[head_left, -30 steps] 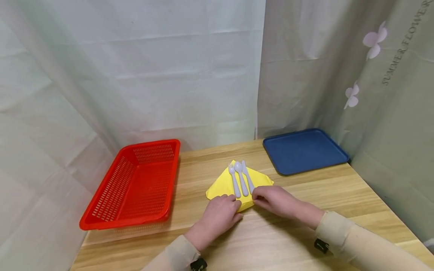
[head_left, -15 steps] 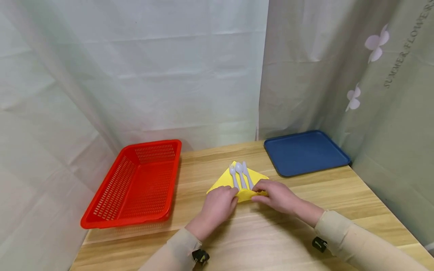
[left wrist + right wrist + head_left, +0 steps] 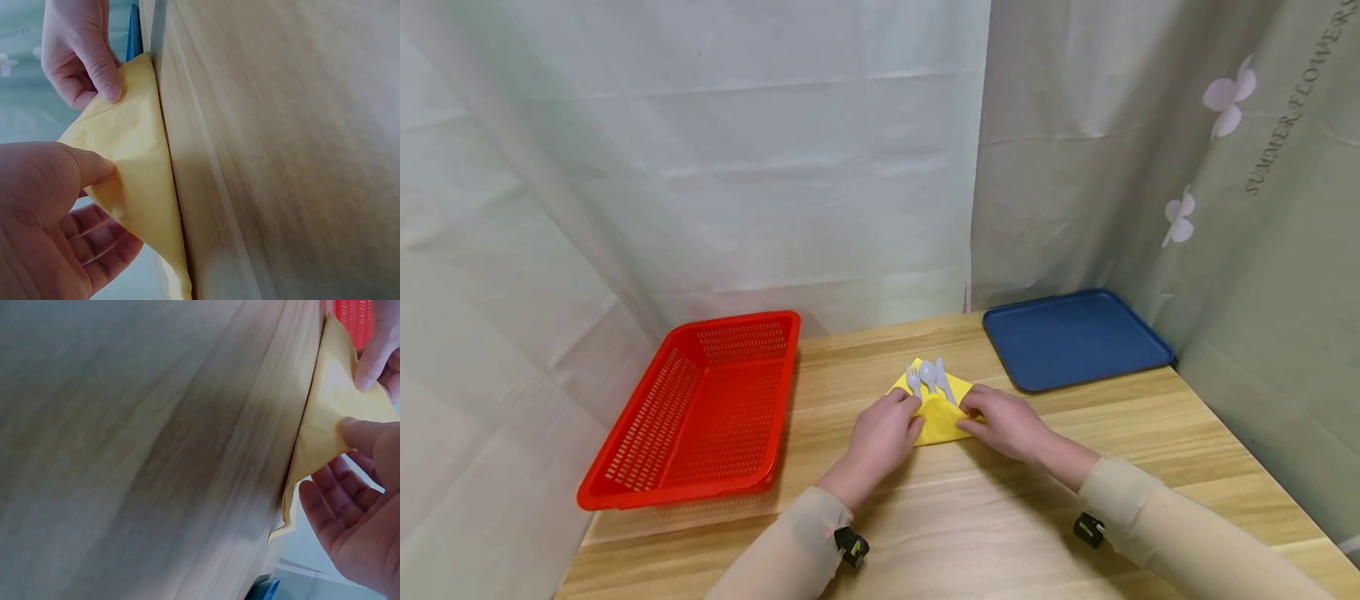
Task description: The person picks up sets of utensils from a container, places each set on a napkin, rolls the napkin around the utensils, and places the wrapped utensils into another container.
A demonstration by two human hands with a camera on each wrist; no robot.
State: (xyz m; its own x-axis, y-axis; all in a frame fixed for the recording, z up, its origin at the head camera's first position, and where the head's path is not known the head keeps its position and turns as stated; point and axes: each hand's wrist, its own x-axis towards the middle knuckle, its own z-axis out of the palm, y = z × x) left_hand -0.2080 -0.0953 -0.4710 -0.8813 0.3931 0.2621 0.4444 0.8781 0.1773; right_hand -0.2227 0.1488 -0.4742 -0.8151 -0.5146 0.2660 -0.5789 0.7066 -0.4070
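Observation:
A yellow napkin (image 3: 938, 425) lies on the table with its near part folded up over the handles of a pale fork (image 3: 913, 379), spoon (image 3: 928, 375) and knife (image 3: 943, 382). Their heads show above the fold. My left hand (image 3: 883, 429) pinches the left side of the folded flap, thumb in front. On the right side my right hand (image 3: 1007, 423) pinches the flap the same way. In the left wrist view the left thumb presses the napkin (image 3: 134, 144) from outside, and the right wrist view shows the right thumb on the cloth (image 3: 331, 419).
A red perforated basket (image 3: 782, 400) stands on the left of the wooden table (image 3: 970, 517). At the back right lies a blue tray (image 3: 1075, 337). Pale curtains (image 3: 760, 167) hang behind and on both sides.
The near part of the napkin has been folded upward over the cutlery handles. Both hands have moved slightly away from the body with it, and the fork, spoon and knife stay in place.

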